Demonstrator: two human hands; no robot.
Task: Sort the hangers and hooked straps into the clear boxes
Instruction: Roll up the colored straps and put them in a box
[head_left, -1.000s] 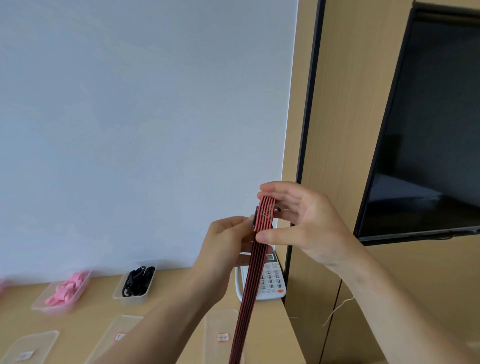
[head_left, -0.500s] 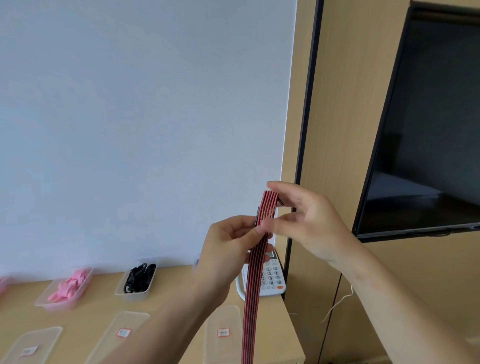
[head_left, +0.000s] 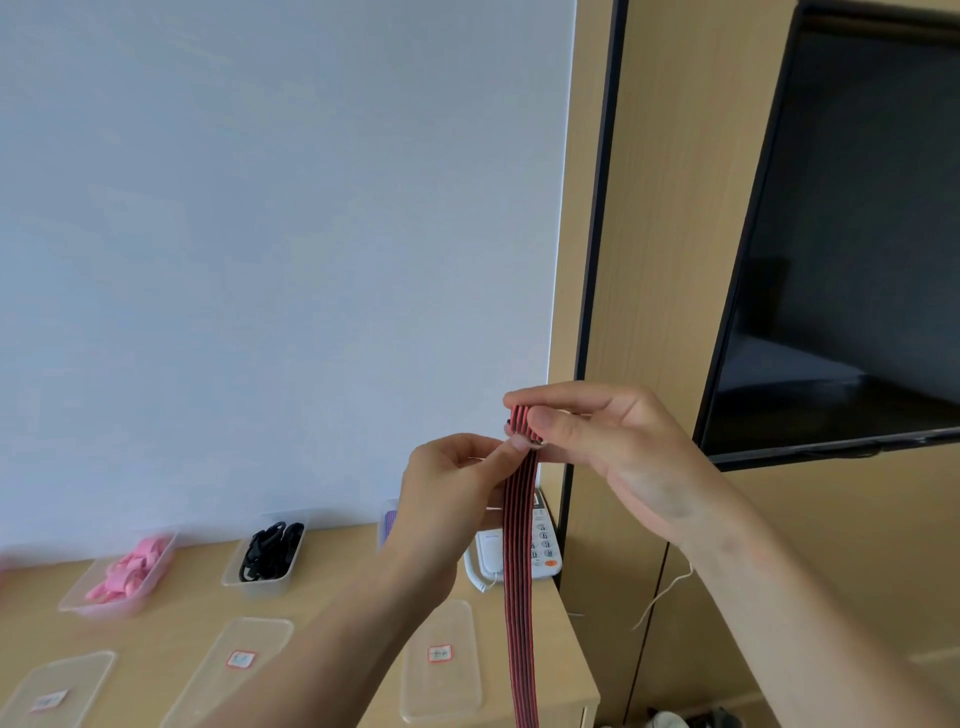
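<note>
Head view:
Strap: red-and-black strap (head_left: 521, 545) hangs limp, raised near the wall's right edge, over the desk.
Left hand (head_left: 447, 499): pinches it beside the top.
Right hand (head_left: 597, 436): grips the folded top.
Handling: seemingly light, floppy; best held at the folded end.

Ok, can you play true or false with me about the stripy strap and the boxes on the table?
1. Both hands hold the red and black striped strap near its top end. True: the left hand and right hand pinch it there.
2. The strap lies flat on the wooden table. False: it hangs down from the hands.
3. The clear plastic box of pink pieces sits left of the clear plastic box of black pieces. True.
4. The clear lid with a red-edged label covers a box. False: it lies flat on the table.
5. The white telephone is red. False: it is white.
</note>
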